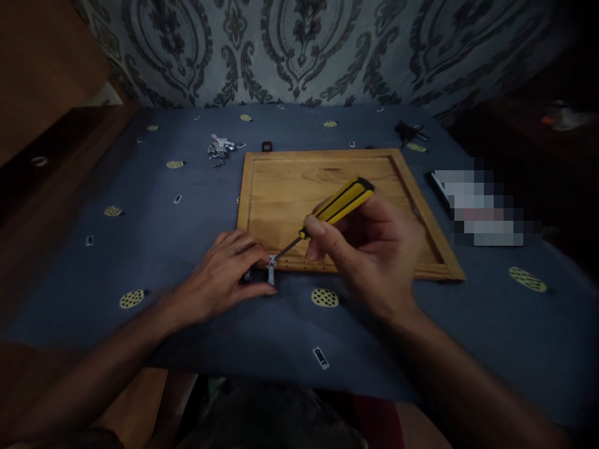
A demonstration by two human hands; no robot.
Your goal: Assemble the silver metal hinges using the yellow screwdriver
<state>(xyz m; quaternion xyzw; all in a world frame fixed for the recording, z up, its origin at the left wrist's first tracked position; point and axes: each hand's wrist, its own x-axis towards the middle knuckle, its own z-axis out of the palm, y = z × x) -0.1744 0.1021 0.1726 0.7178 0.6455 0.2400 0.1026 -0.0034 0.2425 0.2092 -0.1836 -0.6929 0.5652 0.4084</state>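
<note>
My right hand grips a screwdriver with a yellow and black handle. Its shaft slants down to the left, and the tip is at a small silver metal bracket. The bracket sits on the near edge of a framed wooden panel, close to its left corner. My left hand holds the bracket there between thumb and forefinger, the other fingers resting by the panel's corner. A row of small dark holes runs along the near frame strip, to the right of the bracket.
A pile of silver metal hardware lies behind the panel on the left. A small black square piece stands by the far edge. Farther right are a dark object and a blurred-out item. Blue patterned cloth covers the table.
</note>
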